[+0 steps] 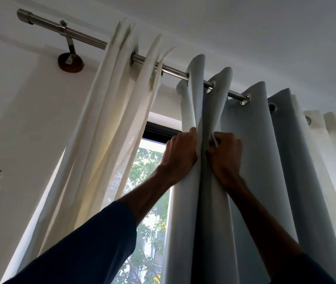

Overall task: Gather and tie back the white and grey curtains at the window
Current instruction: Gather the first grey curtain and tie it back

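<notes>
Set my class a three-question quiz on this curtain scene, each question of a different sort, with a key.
1. True or false: the left hand and the right hand both grip the grey curtain.
2. Which hangs left of the uncovered window? A) the white curtain B) the grey curtain C) nothing
3. Fill in: the curtains hang from a metal ____.

Key: 1 true. 2 A. 3 rod.

White wall — window, foliage, perhaps buildings
</notes>
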`<state>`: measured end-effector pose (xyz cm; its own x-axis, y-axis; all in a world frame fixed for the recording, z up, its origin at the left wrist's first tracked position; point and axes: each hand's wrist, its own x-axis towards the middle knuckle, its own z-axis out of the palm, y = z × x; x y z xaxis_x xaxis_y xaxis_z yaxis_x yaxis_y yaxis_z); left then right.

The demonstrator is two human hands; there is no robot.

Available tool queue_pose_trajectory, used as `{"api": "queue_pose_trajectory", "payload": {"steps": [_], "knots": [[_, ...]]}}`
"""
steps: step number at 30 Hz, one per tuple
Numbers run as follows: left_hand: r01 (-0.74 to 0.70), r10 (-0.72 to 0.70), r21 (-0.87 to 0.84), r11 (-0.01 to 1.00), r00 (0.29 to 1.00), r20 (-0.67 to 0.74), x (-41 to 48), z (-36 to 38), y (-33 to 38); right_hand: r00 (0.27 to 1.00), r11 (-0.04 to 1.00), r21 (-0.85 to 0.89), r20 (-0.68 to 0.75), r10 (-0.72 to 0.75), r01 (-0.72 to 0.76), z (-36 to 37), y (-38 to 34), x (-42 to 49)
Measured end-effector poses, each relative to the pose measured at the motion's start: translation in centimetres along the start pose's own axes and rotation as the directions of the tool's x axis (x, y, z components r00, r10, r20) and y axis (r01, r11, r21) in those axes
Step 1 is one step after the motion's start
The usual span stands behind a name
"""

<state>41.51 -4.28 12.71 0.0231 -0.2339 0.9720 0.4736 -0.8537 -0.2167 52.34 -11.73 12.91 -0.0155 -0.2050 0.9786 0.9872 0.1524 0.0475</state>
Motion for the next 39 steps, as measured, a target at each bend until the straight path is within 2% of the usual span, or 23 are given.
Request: {"api": "queue_pose_trajectory", "payload": {"steps": [3, 4, 8, 11, 15, 19, 21, 22, 24, 26, 28, 30, 32, 34, 35, 36, 39], "knots": [[0.008, -0.011, -0.159, 0.987, 1.0, -0.016, -0.9, 0.4, 0.1, 0.999, 1.0, -0.01, 0.045, 0.005, -0.004, -0.1, 0.2, -1.1], [-0.003, 0.001, -0.166, 0.986, 1.0, -0.015, -1.1, 0.4, 0.2, 0.999, 1.0, -0.028, 0.05, 0.0, 0.001, -0.2, 0.4, -1.3], [-0.039, 0.039, 0.034, 0.999, 0.999, 0.018, -1.0, 0.7, 0.0, 0.998, 0.991, -0.122, 0.034, -0.046, 0.049, -1.1, 0.7, -1.5], [0.021, -0.021, 0.004, 1.0, 0.989, 0.146, -0.6, 1.0, 0.5, 0.999, 0.973, -0.226, 0.03, -0.041, 0.047, -1.5, 0.6, -1.6], [0.064, -0.07, 0.04, 0.997, 0.98, 0.188, -0.1, 1.2, 1.6, 0.997, 0.968, -0.241, 0.04, -0.058, 0.066, -1.6, 0.4, -1.7], [0.059, -0.142, 0.309, 0.949, 0.957, 0.253, 0.0, 1.7, 1.3, 0.997, 0.959, -0.272, 0.04, -0.071, 0.08, -1.4, 0.5, -1.9], [0.075, -0.164, 0.336, 0.939, 0.955, 0.246, -0.2, 1.9, 1.0, 0.997, 0.952, -0.298, 0.034, -0.066, 0.073, -1.1, 0.3, -2.4], [0.092, -0.163, 0.285, 0.954, 0.958, 0.236, -0.1, 1.8, 0.9, 0.997, 0.953, -0.294, 0.035, -0.062, 0.07, -0.8, 0.3, -2.7], [0.132, -0.14, 0.051, 0.99, 0.97, 0.198, 0.2, 1.8, 0.4, 0.998, 0.961, -0.27, 0.022, -0.065, 0.068, -0.3, 0.5, -3.2], [0.17, -0.131, -0.125, 0.978, 0.954, 0.269, 0.8, 1.8, -0.3, 0.997, 0.969, -0.236, 0.004, -0.071, 0.07, 0.1, 0.6, -3.6], [0.263, -0.169, -0.216, 0.94, 0.912, 0.374, 1.1, 1.2, -0.1, 0.995, 0.971, -0.219, -0.016, -0.102, 0.096, 0.4, 0.4, -3.9], [0.443, -0.258, -0.345, 0.827, 0.846, 0.466, 1.3, 0.2, 0.5, 0.994, 0.966, -0.236, -0.023, -0.111, 0.102, 0.7, 0.2, -4.0], [0.633, -0.332, -0.464, 0.62, 0.747, 0.576, 1.4, -0.7, 1.0, 0.996, 0.967, -0.238, -0.009, -0.093, 0.088, 0.9, 0.1, -4.0], [0.72, -0.356, -0.511, 0.47, 0.684, 0.637, 1.5, -1.2, 1.3, 0.996, 0.976, -0.198, 0.031, -0.081, 0.086, 1.0, 0.2, -4.0], [0.731, -0.36, -0.522, 0.441, 0.676, 0.643, 1.7, -1.1, 1.2, 0.996, 0.984, -0.162, 0.054, -0.067, 0.075, 1.0, 0.2, -4.0], [0.735, -0.363, -0.526, 0.427, 0.672, 0.645, 1.8, -1.0, 1.3, 0.996, 0.99, -0.125, 0.073, -0.054, 0.063, 1.0, 0.2, -3.9], [0.75, -0.421, -0.46, 0.475, 0.653, 0.629, 2.3, 0.2, 1.6, 0.994, 0.999, -0.03, 0.102, -0.039, 0.043, 0.9, 0.2, -3.8]]}}
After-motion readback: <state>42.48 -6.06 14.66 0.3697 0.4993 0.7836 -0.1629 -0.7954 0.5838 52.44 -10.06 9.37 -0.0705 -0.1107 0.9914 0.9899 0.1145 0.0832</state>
